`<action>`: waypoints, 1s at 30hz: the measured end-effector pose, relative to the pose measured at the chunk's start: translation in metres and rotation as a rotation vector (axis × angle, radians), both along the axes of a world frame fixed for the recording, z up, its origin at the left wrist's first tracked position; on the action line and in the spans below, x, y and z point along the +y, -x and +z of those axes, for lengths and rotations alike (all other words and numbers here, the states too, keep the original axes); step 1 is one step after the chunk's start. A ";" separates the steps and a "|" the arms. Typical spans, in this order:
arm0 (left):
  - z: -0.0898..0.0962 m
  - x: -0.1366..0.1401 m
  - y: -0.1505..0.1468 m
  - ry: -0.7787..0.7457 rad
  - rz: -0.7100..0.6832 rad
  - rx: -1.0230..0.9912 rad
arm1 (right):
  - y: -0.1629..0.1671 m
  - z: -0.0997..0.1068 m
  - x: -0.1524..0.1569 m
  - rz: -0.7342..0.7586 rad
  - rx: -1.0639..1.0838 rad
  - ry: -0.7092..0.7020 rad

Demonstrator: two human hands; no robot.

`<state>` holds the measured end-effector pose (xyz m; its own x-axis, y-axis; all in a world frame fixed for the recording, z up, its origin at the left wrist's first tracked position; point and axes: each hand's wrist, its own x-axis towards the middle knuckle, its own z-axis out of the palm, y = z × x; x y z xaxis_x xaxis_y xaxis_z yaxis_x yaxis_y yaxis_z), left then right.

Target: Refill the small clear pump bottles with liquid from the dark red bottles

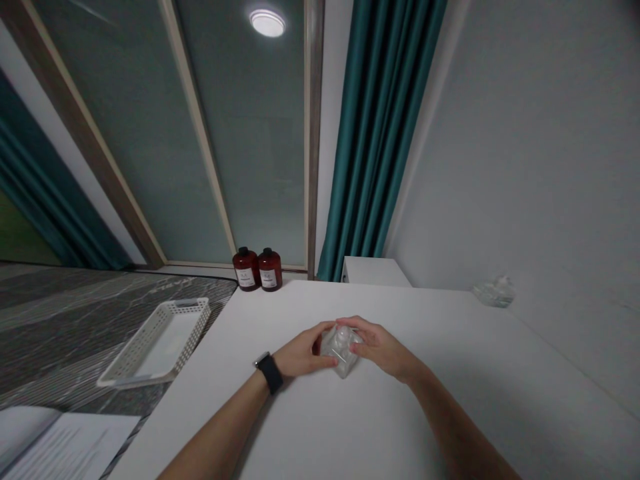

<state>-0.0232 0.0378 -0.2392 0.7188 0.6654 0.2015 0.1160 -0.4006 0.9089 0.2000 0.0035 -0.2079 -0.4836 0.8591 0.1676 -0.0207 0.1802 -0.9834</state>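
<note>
A small clear, squarish object (343,365) with a rounded knob-like top sits on the white table in front of me, possibly glass or plastic; its exact kind I cannot make out. My left hand (306,350), with a dark-banded watch on the wrist, curls around its left side, thumb along the near face. From the right, my right hand (384,348) grips it, thumb pressed on the front and fingers over the far top edge. The fingertips of both hands almost meet behind the top, partly hiding it.
Two dark red bottles (271,272) with black caps stand at the table's far left corner. A crumpled clear plastic item (495,292) lies at the far right by the wall. Left of the white table (310,427) are a white perforated basket (193,347) and an open booklet (75,443).
</note>
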 end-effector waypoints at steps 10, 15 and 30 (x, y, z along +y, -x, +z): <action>0.000 0.002 0.004 -0.103 -0.007 0.051 | 0.000 0.004 -0.002 0.102 -0.026 0.010; 0.002 0.005 0.005 -0.017 -0.089 0.032 | 0.002 -0.002 0.001 0.055 -0.050 -0.029; 0.006 -0.045 -0.016 -0.188 0.425 0.195 | 0.043 0.002 -0.028 -0.466 -0.441 -0.425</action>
